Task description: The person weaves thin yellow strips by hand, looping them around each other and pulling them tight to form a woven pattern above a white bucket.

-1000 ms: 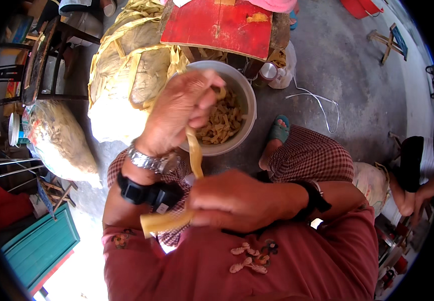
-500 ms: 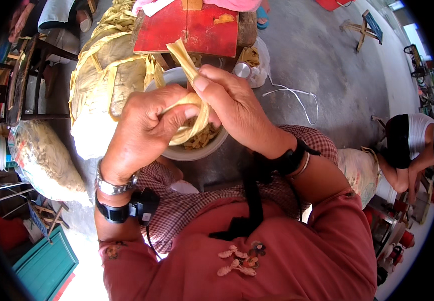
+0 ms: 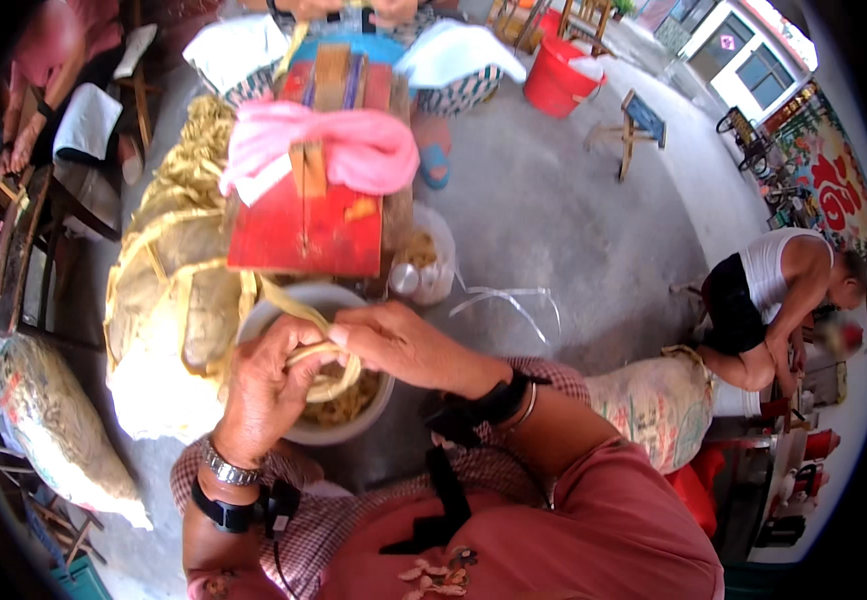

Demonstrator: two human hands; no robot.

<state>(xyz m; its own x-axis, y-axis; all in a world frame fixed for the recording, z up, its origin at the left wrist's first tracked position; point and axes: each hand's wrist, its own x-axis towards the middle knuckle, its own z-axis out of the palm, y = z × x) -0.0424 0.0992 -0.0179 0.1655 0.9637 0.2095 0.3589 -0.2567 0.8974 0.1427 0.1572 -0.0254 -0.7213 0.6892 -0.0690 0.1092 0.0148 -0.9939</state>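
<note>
A pale yellow, flat, pliable strip [image 3: 293, 303] is bent into a loop between my hands, its loose end pointing up and away. My left hand [image 3: 271, 378] pinches the loop from the left, fingers closed around it. From the right, my right hand [image 3: 403, 345] grips the same strip with thumb and fingers near its crossing. Directly beneath is a white bucket [image 3: 385, 405] with short yellow pieces [image 3: 338, 405] in it. My hands hide part of the bucket and the exact crossing of the strip.
Beyond the bucket stands a red-topped wooden bench [image 3: 308, 235] bearing a pink towel [image 3: 368, 150]. A large yellow braided bundle [image 3: 158, 270] lies left, near a stuffed sack [image 3: 58, 425]. A person [image 3: 773, 295] sits right; others sit farther off. White cord [image 3: 513, 297] lies on the floor.
The view has tipped up, showing more of the room ahead. The loop looks smaller and tighter, its loose end lower; both hands still hold the strip.
</note>
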